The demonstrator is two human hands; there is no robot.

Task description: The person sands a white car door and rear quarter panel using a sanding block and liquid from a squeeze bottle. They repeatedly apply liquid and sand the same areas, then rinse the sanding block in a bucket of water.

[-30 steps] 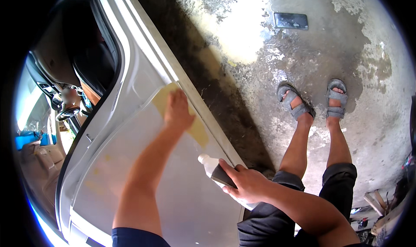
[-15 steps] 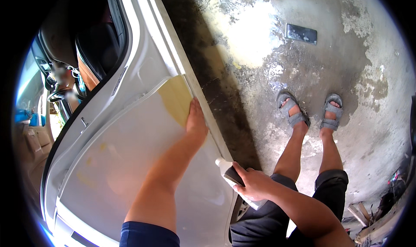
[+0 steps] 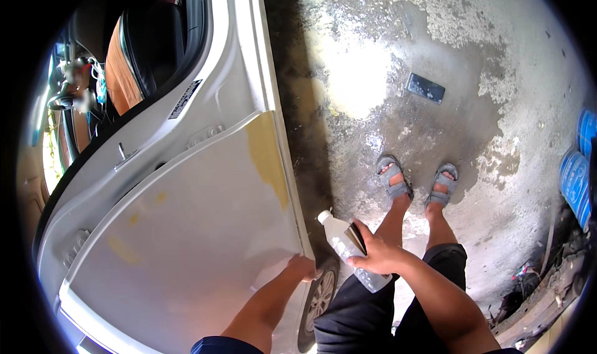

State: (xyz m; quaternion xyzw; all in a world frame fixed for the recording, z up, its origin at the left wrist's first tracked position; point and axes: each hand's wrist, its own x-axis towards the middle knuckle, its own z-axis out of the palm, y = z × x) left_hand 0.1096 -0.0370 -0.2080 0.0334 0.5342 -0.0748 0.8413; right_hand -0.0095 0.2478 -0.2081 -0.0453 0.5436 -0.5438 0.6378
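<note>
A pale grey panel [image 3: 205, 217] lies on the white car's side, with a yellow patch [image 3: 267, 161] along its upper right edge and smaller yellow marks. My left hand [image 3: 300, 268] is low on the panel’s right edge, below the large patch, fingers bent over that edge. My right hand [image 3: 379, 251] grips a clear plastic bottle [image 3: 341, 236] with a white cap, partly filled, together with a dark flat piece [image 3: 356, 236] pressed against it; what this piece is, I cannot tell. The bottle is tilted above my thighs, just right of the panel.
The car's open window [image 3: 152, 49] shows seats and wiring. A wheel [image 3: 322, 295] shows beside the panel. A phone [image 3: 426, 88] lies on the stained concrete floor [image 3: 479, 124] beyond my sandalled feet. Blue containers [image 3: 575, 186] and piled scrap [image 3: 535, 310] are at the right.
My left hand has slid from the yellow patch down along the edge toward me, uncovering the patch. My right hand with the bottle has shifted right. The view has shifted too.
</note>
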